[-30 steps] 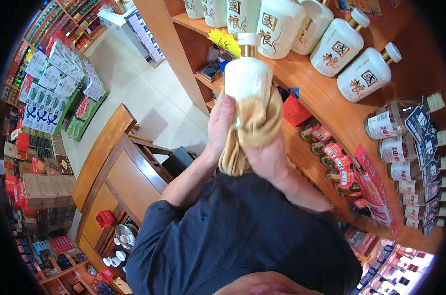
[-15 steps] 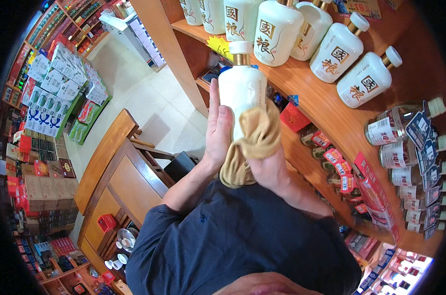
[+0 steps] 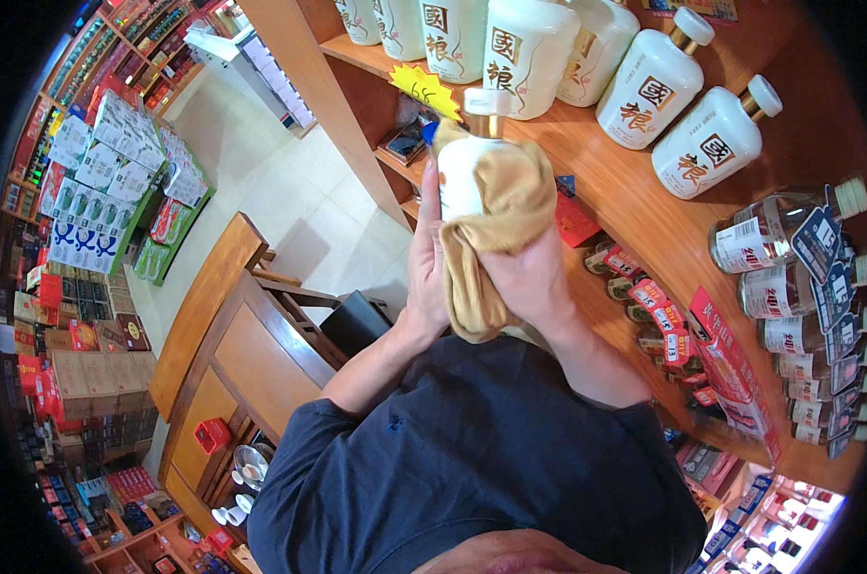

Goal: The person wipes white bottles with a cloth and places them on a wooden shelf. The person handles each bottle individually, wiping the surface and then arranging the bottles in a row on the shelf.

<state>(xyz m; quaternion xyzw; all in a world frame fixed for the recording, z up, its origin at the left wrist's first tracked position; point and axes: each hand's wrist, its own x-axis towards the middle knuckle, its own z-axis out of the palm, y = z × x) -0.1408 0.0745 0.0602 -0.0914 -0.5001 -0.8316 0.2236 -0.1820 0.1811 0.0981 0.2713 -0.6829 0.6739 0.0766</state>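
Note:
Held upright in front of my chest is a white bottle (image 3: 460,182) with a gold neck and white cap. My left hand (image 3: 428,268) supports it along its left side, fingers pointing up and curved against it. A tan cloth (image 3: 515,196) is wrapped over the bottle's front and right side, its loose end hanging down between my wrists. Under the cloth's folds, my right hand (image 3: 531,273) presses it to the bottle; most of its fingers are hidden. The bottle's base is also covered.
Matching white bottles (image 3: 641,91) line the wooden shelf (image 3: 586,158) ahead and to the right. Clear glass bottles with tags (image 3: 763,239) stand at far right. A yellow star-shaped price card (image 3: 424,91) sticks out from the shelf edge. A wooden chair (image 3: 261,335) and stacked cartons (image 3: 94,196) lie left.
The cloth has slid up the bottle and now covers more of its front, with my right hand moving higher. The bottle has shifted slightly right.

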